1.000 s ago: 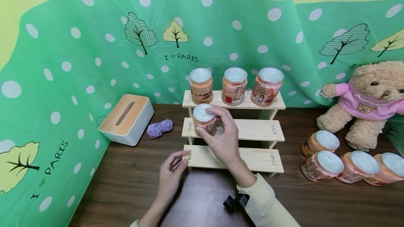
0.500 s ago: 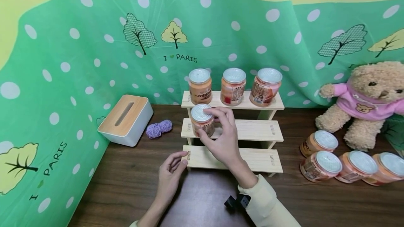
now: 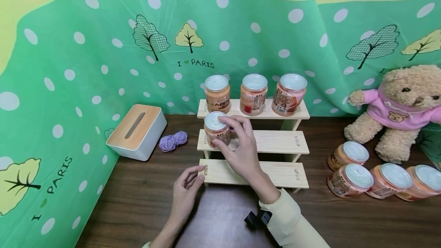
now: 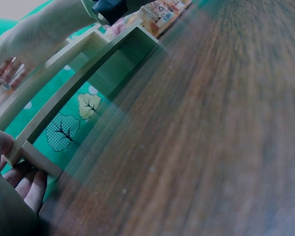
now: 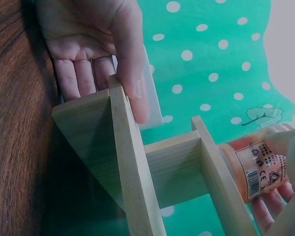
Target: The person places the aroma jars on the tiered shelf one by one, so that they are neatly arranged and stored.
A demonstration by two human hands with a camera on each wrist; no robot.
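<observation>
Standing upright in right hand [image 3: 242, 150]: jar [image 3: 215, 131]

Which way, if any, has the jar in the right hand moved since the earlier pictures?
Yes, slightly left: in the head view, the jar is nearer the left end of the middle shelf.

Pale cream sleeves [image 3: 293, 221] are worn with a blocky black right-wrist device [image 3: 253, 221], possibly a camera.
</observation>
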